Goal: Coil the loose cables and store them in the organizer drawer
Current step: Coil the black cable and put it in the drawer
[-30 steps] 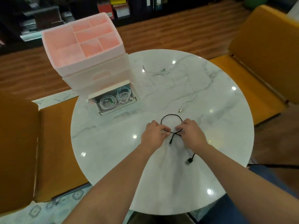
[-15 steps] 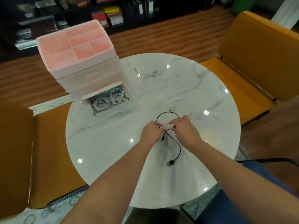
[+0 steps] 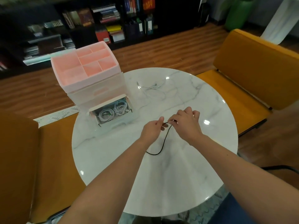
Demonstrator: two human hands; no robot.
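A dim room with bookshelves (image 3: 113, 25) along the far wall and a wood floor holds a round marble surface (image 3: 186, 167), flanked by mustard chairs (image 3: 258, 70) on either side. At the far left edge of the surface stands a pink organizer (image 3: 87, 70) with open compartments on top; its bottom drawer (image 3: 113, 113) is pulled out toward the person, presumably so finished coils can be dropped straight in. Two coiled white cables (image 3: 113, 110) already lie inside it. Near the far edge, just right of the organizer, a loose white cable (image 3: 155, 89) sprawls uncoiled, probably waiting its turn.

Near the middle of the surface both hands meet. The left hand (image 3: 152, 131) is closed, pinching one end of a black cable (image 3: 163, 143) between thumb and fingers. The right hand (image 3: 186, 123) pinches the same cable just beside it, its other fingers spread and lifted. From the pinch the cable hangs down and curves back toward the near edge, passing under the left forearm, where its other end is hidden. Holding it so close together looks like the start of a loop: one hand anchors, the other feeds. The task seems partway done, with the black cable and the white one on the surface not yet stored.
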